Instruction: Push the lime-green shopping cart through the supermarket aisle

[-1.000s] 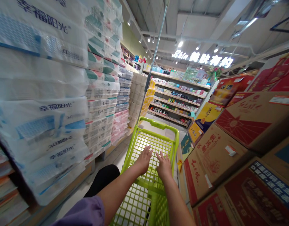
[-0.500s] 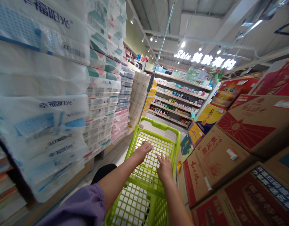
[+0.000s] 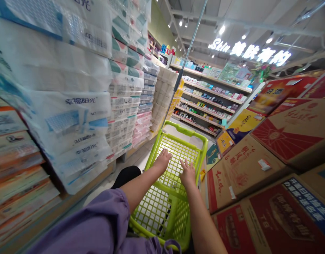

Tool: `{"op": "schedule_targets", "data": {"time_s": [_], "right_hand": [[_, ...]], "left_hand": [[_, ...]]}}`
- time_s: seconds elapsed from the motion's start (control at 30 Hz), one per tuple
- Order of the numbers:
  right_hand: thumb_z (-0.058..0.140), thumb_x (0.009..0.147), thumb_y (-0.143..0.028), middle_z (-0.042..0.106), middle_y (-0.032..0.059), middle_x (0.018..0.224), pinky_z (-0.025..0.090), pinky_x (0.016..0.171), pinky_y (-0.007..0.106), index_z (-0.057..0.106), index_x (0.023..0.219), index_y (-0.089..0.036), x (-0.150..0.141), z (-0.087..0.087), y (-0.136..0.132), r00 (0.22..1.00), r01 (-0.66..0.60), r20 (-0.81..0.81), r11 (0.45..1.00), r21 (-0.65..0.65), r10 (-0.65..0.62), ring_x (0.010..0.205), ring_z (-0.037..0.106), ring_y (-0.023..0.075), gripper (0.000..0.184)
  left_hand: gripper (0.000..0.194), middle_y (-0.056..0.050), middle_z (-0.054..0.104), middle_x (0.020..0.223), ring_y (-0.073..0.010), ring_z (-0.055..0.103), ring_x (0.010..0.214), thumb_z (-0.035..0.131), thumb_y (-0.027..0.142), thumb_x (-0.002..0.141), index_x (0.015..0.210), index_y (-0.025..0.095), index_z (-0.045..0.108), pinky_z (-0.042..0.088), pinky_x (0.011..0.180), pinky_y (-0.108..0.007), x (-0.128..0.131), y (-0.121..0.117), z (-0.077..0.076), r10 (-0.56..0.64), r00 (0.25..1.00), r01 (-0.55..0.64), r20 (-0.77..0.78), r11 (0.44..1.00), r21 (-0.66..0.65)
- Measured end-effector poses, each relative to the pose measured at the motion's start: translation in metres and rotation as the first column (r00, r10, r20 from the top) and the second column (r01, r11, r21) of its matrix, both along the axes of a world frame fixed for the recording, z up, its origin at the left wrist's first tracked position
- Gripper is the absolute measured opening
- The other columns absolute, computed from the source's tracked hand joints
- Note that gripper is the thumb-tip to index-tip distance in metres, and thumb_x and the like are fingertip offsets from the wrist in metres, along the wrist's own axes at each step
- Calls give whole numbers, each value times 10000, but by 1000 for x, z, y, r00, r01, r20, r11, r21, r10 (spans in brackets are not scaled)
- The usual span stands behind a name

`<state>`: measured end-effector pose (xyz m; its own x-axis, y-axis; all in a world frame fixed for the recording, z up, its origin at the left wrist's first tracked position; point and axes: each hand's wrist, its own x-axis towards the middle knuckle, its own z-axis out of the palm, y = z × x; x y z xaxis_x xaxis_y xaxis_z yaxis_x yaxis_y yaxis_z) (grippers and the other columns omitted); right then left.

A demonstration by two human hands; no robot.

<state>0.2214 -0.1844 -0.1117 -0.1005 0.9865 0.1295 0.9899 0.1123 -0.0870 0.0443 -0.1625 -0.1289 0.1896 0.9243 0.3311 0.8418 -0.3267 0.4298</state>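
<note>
In front of me is a lime-green plastic shopping basket (image 3: 167, 215) with grid walls and a raised rim at its far end. My left hand (image 3: 162, 161) is over its far grid panel, palm down, fingers loosely extended. To its right, my right hand (image 3: 188, 173) hovers by the panel's right part with fingers spread. Neither hand has anything in it; whether they touch the grid I cannot tell. A grey metal pole (image 3: 190, 46) slants up from beyond the basket's far rim; its lower end is hidden.
Tall stacks of wrapped tissue packs (image 3: 80, 116) line the left side. Cardboard cartons (image 3: 247, 165) are piled close on the right. Stocked shelves (image 3: 204, 95) cross the far end under a lit sign (image 3: 249, 51). A black-clothed knee (image 3: 127, 176) shows left of the basket.
My view has shifted left and tilted downward, so more of the orange-and-white packs on the left shows. Both hands stay open over the basket's far panel, with the left fingers closer together.
</note>
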Motion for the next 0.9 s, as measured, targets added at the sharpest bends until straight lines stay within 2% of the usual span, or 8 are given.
{"op": "schedule_targets", "data": {"time_s": [0.1,0.23,0.3,0.4,0.53,0.7,0.83,0.9], "right_hand": [[509,711,15,282,-4,1560,200,1149,471,359,1458,-330,0,-1,0,1000,12,-6,1000,-12,-12,1441,192,325,836],[510,709,26,256,-5,1570,181,1154,465,333,1467,-342,1,-1,1,1000,12,-7,1000,-24,-12,1445,185,304,861],[510,711,27,239,-10,1575,174,1157,463,331,1466,-344,1,-1,1,1000,11,-12,1000,-25,-12,1445,184,299,861],[504,711,28,233,-13,1577,170,1158,462,330,1467,-344,2,-1,1,1000,11,-20,999,-33,-11,1446,176,302,860],[488,711,42,233,-11,1578,157,1160,467,328,1468,-340,2,0,0,999,12,-35,999,-35,-14,1450,157,308,863],[513,729,19,239,-1,1576,163,1158,468,333,1466,-334,2,3,0,999,15,-40,999,-41,-16,1451,154,303,838],[494,721,44,219,1,1582,158,1158,468,329,1466,-341,2,4,-1,999,20,-33,999,-51,-22,1451,157,306,855],[484,722,54,214,2,1584,151,1159,470,325,1468,-345,2,3,-1,999,19,-40,999,-50,-21,1452,153,308,860]], "left_hand": [[399,-172,421,1463,-246,239,1439,407,4,863,1215,140,535,262,1161,-486,-1,-10,3,-83,996,84,-25,996,19],[479,-181,405,1468,-247,248,1436,404,-54,813,1238,138,516,252,1165,-489,-9,-18,8,40,999,-39,20,999,-38],[510,-179,384,1482,-241,233,1442,414,-76,791,1242,141,514,260,1163,-466,-11,-22,8,-21,1000,21,5,997,-67],[412,-150,405,1477,-237,262,1432,435,3,852,1218,164,536,284,1149,-455,-11,-29,4,-118,993,116,-13,991,-70],[373,-148,452,1444,-223,329,1401,399,48,893,1225,153,535,285,1148,-452,-10,-35,2,33,999,-33,16,999,-43],[271,-146,466,1435,-232,329,1401,415,153,937,1163,155,563,316,1132,-440,-8,-44,0,-87,995,84,-43,994,-64],[306,-166,476,1419,-246,371,1379,421,111,918,1195,159,544,340,1115,-452,-7,-53,-5,6,997,-12,-74,997,-70],[339,-185,449,1437,-260,338,1397,427,70,898,1211,145,531,332,1117,-461,-6,-58,-7,-13,995,4,-98,996,-88]]}}
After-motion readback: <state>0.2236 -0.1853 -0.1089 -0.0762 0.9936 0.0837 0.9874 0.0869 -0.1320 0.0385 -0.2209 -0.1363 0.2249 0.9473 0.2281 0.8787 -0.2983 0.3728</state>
